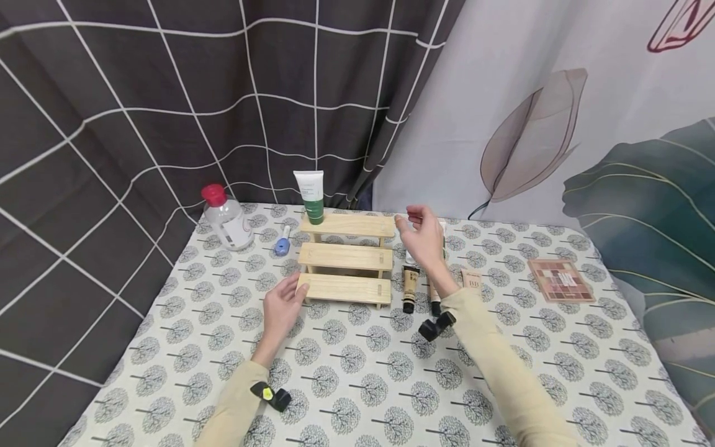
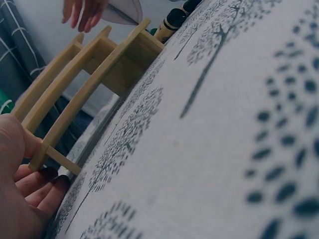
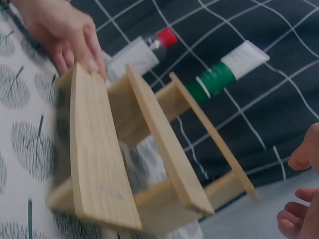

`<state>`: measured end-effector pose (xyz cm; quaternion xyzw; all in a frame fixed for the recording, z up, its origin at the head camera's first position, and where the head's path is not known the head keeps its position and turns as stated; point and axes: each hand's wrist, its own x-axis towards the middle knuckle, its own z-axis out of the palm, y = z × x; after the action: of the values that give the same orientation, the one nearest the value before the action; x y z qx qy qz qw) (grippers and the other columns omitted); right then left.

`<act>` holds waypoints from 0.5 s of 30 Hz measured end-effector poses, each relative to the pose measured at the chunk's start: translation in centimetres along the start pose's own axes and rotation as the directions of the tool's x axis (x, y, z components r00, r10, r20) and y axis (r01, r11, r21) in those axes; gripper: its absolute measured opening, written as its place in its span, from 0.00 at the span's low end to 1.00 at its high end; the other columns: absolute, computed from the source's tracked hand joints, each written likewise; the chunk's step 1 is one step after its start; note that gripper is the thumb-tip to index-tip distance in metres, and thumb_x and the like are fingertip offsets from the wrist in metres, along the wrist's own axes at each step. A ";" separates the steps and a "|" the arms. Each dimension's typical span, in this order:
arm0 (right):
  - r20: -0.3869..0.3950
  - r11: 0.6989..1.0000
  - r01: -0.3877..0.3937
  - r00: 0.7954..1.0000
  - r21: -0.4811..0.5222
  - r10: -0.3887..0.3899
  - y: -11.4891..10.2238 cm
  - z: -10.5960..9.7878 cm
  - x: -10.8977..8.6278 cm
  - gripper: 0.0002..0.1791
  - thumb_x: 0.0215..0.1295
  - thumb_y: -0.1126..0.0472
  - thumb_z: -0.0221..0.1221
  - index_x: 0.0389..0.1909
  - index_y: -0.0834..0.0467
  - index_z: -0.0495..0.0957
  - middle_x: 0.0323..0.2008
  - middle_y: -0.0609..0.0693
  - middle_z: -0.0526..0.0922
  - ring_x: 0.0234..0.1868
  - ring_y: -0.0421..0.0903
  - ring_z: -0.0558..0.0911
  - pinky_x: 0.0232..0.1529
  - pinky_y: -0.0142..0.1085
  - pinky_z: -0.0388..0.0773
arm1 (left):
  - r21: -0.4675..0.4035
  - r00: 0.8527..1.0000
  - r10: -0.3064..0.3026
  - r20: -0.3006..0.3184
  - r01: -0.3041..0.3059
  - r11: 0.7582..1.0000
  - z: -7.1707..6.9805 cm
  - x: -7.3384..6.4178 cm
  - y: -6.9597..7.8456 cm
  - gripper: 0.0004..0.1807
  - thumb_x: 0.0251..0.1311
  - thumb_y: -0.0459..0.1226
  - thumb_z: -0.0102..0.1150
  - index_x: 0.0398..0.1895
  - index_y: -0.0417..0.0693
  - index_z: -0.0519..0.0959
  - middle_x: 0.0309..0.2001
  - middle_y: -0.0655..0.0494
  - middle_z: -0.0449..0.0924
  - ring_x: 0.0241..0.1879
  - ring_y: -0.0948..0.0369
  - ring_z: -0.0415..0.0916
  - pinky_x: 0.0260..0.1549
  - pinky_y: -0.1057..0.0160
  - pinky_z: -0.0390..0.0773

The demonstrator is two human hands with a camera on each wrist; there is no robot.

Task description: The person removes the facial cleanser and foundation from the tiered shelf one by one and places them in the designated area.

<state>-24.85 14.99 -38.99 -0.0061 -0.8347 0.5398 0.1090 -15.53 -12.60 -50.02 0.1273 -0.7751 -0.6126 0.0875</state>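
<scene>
A three-step wooden display rack stands on the table. My left hand holds the left end of its lowest step, thumb on top and fingers at the side and underneath, as the left wrist view shows. A white and green squeeze tube stands on its cap at the left end of the top step. Near the right end of that step, my right hand hovers with loosely bent fingers and nothing in them; in the right wrist view its fingers are apart from the wood.
Left of the rack are a clear bottle with a red cap and a small blue-and-white item. To the right lie a gold tube with black cap, a BB cream tube, other tubes partly hidden by my right arm, and an eyeshadow palette.
</scene>
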 end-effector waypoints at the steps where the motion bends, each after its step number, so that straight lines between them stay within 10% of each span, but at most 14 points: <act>1: 0.006 1.000 0.002 1.000 0.000 -0.002 -0.2 0.3 0.0 0.26 0.69 0.56 0.61 0.62 0.66 0.71 0.62 0.63 0.77 0.63 0.58 0.78 0.71 0.46 0.76 | 0.002 1.000 0.000 0.001 0.000 1.000 0.0 0.0 0.0 0.25 0.65 0.36 0.65 0.64 0.39 0.76 0.61 0.36 0.79 0.59 0.44 0.81 0.55 0.67 0.84; 15: 0.121 0.999 0.024 0.992 0.044 -0.029 -2.5 4.6 -0.5 0.31 0.67 0.58 0.62 0.67 0.65 0.68 0.67 0.62 0.73 0.68 0.58 0.74 0.74 0.46 0.72 | 0.029 1.000 0.001 -0.007 -0.001 1.000 -0.1 0.0 0.2 0.24 0.65 0.37 0.66 0.63 0.40 0.77 0.60 0.38 0.81 0.58 0.46 0.82 0.55 0.65 0.85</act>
<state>-24.96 9.70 -38.66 0.0402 -0.8281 0.5553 0.0652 -15.53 -12.62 -49.82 0.1301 -0.7838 -0.6008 0.0884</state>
